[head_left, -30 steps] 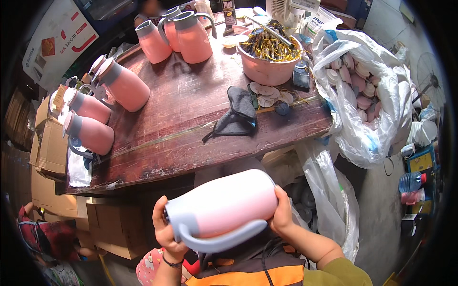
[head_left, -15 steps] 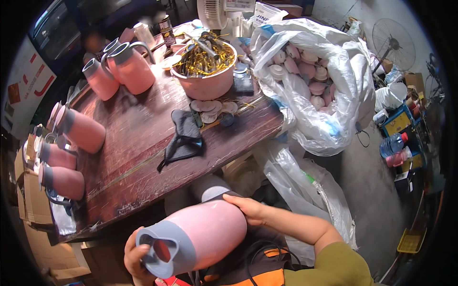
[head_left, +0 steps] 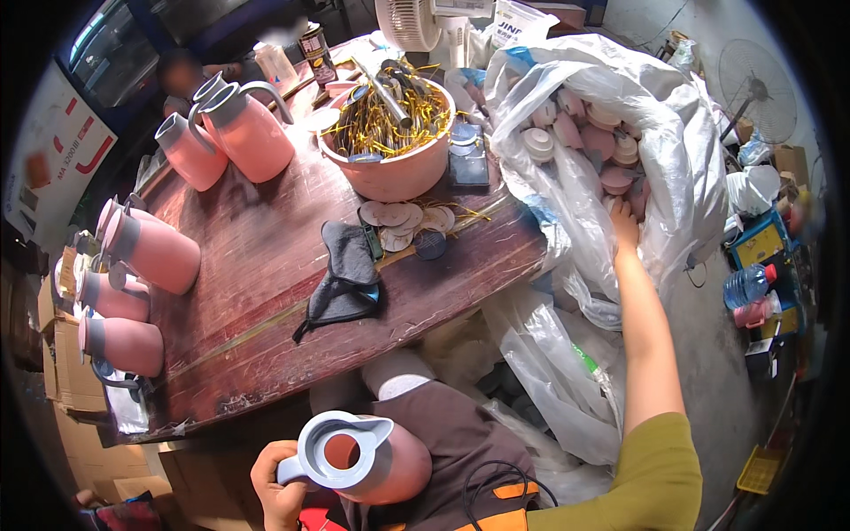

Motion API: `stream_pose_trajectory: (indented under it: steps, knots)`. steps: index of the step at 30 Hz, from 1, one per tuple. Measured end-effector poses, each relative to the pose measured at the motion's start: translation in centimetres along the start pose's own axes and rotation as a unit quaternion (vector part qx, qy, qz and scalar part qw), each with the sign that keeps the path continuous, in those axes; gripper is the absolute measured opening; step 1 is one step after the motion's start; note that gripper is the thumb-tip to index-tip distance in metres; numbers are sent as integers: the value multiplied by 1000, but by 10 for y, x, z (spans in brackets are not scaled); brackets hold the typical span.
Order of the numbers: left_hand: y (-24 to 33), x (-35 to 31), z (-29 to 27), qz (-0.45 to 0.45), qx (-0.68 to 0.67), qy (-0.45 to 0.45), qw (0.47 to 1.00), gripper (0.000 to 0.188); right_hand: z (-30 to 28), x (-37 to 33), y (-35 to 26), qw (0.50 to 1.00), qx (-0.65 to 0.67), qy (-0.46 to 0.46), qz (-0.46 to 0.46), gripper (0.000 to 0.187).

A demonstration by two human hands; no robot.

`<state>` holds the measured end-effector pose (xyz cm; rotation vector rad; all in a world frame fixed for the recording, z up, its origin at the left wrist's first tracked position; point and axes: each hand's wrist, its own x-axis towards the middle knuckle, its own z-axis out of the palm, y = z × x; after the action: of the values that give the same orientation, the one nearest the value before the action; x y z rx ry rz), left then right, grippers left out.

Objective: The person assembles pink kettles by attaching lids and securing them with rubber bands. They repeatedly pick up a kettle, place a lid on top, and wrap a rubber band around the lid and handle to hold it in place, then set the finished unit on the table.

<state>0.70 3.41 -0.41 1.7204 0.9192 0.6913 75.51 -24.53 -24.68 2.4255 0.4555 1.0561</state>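
Observation:
My left hand (head_left: 282,482) is closed round the handle of a pink jug (head_left: 395,469) with a grey collar and spout. The jug stands tilted over my lap, its round mouth uncovered. Stretched out to the right, my right hand (head_left: 625,227) reaches into a large white plastic bag (head_left: 680,168) of pink and whitish jug lids (head_left: 598,142). Its fingers touch the lids and look extended, with nothing visibly held; the fingertips are partly hidden among them.
On the dark red table (head_left: 257,252) several pink jugs (head_left: 158,254) stand along the left side. A pink tub (head_left: 390,175) holds gold ties and dark pieces. Nearby lie white discs (head_left: 398,221) and a grey cloth (head_left: 343,274). Another person (head_left: 181,80) is at the far left.
My right hand has left the jug's base and moved up and right into the bag. The jug has turned more upright, its mouth facing up, and my left hand now grips its handle.

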Motion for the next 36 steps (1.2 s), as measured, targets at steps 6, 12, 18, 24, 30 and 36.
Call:
stream_pose_trajectory:
  steps: [6,12,18,24,30,36]
  knots:
    - [27,-21,-6,-135,17,45,990,23,-99,22,-57,942,312,-96,83,42]
    - [36,-12,2,-130,63,-75,987,19,-280,22,-14,663,747,-18,53,51]
    - [30,-16,22,-39,106,-163,980,29,-456,-70,-47,58,862,-494,-100,42]
    - [18,-40,0,-11,96,-149,984,25,-514,-96,-83,96,751,-586,-289,31]
    - [4,-49,-8,18,45,-163,985,39,-537,-82,-83,84,612,-728,-298,33]
    - [13,-42,-20,79,88,-295,948,60,-532,-100,-98,41,585,-764,-268,29]
